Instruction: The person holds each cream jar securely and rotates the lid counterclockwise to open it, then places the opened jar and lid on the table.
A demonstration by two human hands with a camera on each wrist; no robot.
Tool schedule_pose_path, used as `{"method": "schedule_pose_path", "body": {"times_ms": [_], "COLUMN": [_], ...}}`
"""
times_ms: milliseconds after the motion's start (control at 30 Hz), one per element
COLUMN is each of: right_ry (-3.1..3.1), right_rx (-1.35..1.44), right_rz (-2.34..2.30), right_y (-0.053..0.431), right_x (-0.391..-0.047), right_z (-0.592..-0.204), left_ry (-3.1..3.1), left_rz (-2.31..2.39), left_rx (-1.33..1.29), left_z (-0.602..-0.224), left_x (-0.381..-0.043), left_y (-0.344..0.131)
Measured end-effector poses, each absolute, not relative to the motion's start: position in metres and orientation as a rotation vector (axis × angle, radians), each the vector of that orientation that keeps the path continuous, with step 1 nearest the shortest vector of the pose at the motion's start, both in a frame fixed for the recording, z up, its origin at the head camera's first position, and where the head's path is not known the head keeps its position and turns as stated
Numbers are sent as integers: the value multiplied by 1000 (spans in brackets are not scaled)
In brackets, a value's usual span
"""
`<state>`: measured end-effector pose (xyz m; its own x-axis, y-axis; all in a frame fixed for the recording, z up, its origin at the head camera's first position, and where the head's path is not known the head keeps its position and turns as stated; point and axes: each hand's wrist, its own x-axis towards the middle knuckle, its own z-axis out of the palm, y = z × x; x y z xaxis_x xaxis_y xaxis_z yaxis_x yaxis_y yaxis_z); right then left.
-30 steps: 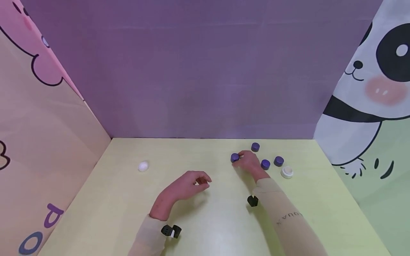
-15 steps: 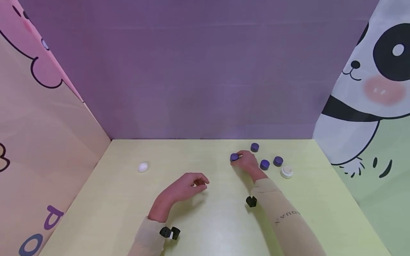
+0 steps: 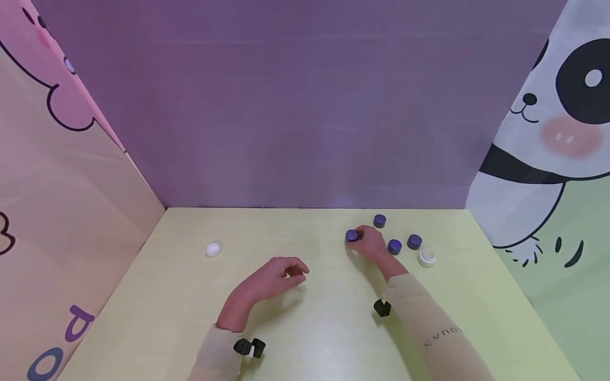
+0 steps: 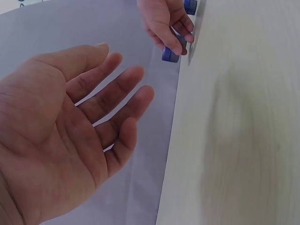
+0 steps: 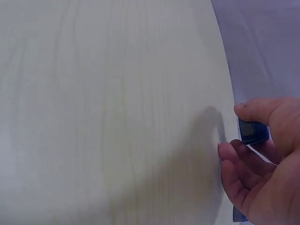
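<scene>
From where I stand, the right hand (image 3: 370, 242) pinches a short, round, purple-blue cap (image 3: 351, 236), smooth like plastic, between thumb and fingers. The cap shows at the hand's fingertips, on the side towards the left hand; whether it touches the pale wood-grain worktop (image 3: 329, 333) I can't tell. The left hand (image 3: 277, 276) hangs loose above the worktop, nearer to the person, palm turned towards the right hand, its thumb standing a little apart from gently bent fingers. Its shadow falls just beneath.

Three more caps of that purple-blue kind stand around the right hand: a far cap (image 3: 379, 221) just beyond the knuckles, a middle cap (image 3: 394, 247) just to the right of the wrist, and an outer cap (image 3: 414, 242) farther right. Past these, to the right and slightly nearer the person, sits a small white round jar (image 3: 426, 257). A small white round disc (image 3: 213, 249) lies well to the left of the left hand.

Beige sleeves (image 3: 431, 324) cover both forearms, the right one lettered, and a small black device (image 3: 382, 308) sits at each wrist. Beyond the hands rises a plain purple backdrop (image 3: 305, 116); off to the right, a panda print (image 3: 538, 137).
</scene>
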<state>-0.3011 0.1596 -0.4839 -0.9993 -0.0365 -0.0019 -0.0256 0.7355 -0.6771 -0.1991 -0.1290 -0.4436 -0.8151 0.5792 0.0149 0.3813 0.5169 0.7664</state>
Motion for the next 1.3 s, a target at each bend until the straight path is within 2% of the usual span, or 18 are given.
{"method": "schedule_pose_path", "body": {"times_ms": [367, 567, 933, 1300], "right_ry": [2904, 2875, 2810, 2733], "right_rx": [-253, -254, -317, -507], "right_rz": [-1369, -1419, -1519, -1572], "right_y": [154, 149, 140, 129], "right_x": [-268, -241, -193, -165], "right_z": [-469, -453, -422, -409], "left_ry": [2526, 2524, 2500, 2617], "left_rz": [1228, 1245, 1280, 1316], "left_rx": [774, 788, 861, 959], "left_z": [-441, -439, -417, -404], "left_x": [-198, -195, -184, -170], "left_y": [-133, -133, -126, -119]}}
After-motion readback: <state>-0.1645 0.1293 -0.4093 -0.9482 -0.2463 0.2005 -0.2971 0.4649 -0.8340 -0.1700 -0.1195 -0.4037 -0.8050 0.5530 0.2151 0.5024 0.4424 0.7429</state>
